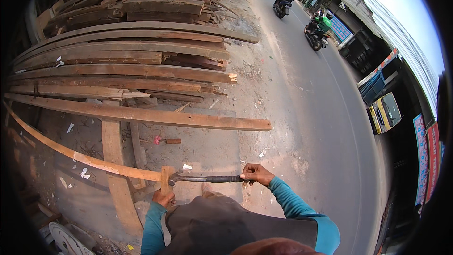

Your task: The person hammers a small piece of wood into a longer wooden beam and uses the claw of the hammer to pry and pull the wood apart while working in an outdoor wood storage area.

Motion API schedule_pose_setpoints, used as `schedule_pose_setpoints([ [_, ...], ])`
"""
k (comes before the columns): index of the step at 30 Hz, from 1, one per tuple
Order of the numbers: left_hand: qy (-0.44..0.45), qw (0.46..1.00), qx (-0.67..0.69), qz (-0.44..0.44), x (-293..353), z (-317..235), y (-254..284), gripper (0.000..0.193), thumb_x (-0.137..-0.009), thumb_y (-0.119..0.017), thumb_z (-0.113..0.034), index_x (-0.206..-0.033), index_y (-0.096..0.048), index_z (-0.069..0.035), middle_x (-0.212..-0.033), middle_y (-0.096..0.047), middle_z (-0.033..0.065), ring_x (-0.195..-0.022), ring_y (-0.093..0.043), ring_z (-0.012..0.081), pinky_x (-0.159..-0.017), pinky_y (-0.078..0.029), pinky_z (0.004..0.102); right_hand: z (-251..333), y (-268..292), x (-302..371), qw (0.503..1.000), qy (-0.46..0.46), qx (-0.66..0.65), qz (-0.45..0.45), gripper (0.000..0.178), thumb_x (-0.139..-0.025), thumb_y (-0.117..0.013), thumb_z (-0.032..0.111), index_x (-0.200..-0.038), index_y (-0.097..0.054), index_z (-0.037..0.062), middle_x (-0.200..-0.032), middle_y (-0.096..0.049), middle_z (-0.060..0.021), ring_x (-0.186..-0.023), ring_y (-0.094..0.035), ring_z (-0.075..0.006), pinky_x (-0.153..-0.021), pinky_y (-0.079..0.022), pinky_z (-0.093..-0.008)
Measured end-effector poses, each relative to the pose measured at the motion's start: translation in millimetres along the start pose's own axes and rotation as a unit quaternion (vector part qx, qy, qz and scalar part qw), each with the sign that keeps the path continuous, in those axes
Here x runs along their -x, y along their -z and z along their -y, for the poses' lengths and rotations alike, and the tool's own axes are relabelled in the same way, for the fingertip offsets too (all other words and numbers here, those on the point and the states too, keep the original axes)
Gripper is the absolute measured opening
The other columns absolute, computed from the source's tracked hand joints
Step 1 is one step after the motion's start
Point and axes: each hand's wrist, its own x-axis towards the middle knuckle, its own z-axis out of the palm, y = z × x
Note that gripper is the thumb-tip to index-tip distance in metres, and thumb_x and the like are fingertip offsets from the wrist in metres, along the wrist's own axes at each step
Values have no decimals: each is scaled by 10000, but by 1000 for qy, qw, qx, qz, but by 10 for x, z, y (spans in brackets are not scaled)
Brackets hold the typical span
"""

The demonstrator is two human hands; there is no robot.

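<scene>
My right hand (257,174) is closed round the grip end of a claw hammer (203,178) with a dark handle, held nearly level. The hammer's head touches or sits right beside a short wooden block (166,177). The lower end of that block is in the closed fingers of my left hand (163,198). Against the block's left side comes the end of a long, narrow wooden strip (94,161), running off to the far left. A wide wooden beam (114,160) lies crosswise under the strip. Whether a nail joins block and strip cannot be seen.
Several long timbers (141,71) are stacked ahead and left, the closest being a long beam (188,118). A small wood offcut (173,140) and paper scraps litter the ground. On the right runs a road (321,113) with two motorbikes (315,33) and a yellow vehicle (384,112).
</scene>
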Motion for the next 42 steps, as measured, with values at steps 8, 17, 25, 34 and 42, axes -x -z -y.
schedule_pose_setpoints([
  [8, 6, 999, -42, 34, 33, -194, -38, 336, -876, -654, -213, -1075, -568, 44, -793, -605, 65, -629, -625, 150, -597, -550, 298, 379, -301, -449, 868, 43, 426, 250, 650, -1002, -377, 655, -1028, -540, 26, -776, -592, -250, -802, -638, -428, -714, -482, -489],
  [17, 49, 988, -130, -62, 79, -150, -286, 412, -831, -674, -265, -1125, -596, 13, -1000, -678, 225, -960, -654, 383, -846, -523, 428, 597, -528, -365, 832, -49, 519, 190, 646, -1029, -362, 601, -879, -531, -4, -690, -520, -220, -651, -504, -418, -643, -430, -480],
  [25, 48, 993, -79, 71, -1, -133, -75, 467, -801, -726, -361, -995, -633, 53, -936, -683, 263, -907, -684, 396, -783, -542, 452, 1315, -903, 64, 843, -223, 472, 133, 709, -1006, -348, 670, -822, -525, 9, -629, -463, -35, -614, -468, -161, -577, -394, -372],
  [34, 64, 994, -61, 58, 26, -232, 18, 450, -787, -719, -378, -930, -685, 47, -887, -686, 240, -895, -692, 383, -810, -537, 439, 1402, -1061, -62, 827, -242, 490, 132, 699, -986, -408, 684, -789, -501, 19, -613, -441, -10, -590, -429, -130, -530, -363, -342],
  [42, 40, 960, -190, -204, 64, -179, -495, 545, -801, -729, -277, -1226, -555, 17, -1033, -672, 282, -997, -654, 434, -880, -516, 458, 195, -297, -619, 888, -78, 419, 172, 636, -967, -519, 634, -806, -540, 19, -610, -427, -14, -607, -398, -118, -535, -361, -342],
])
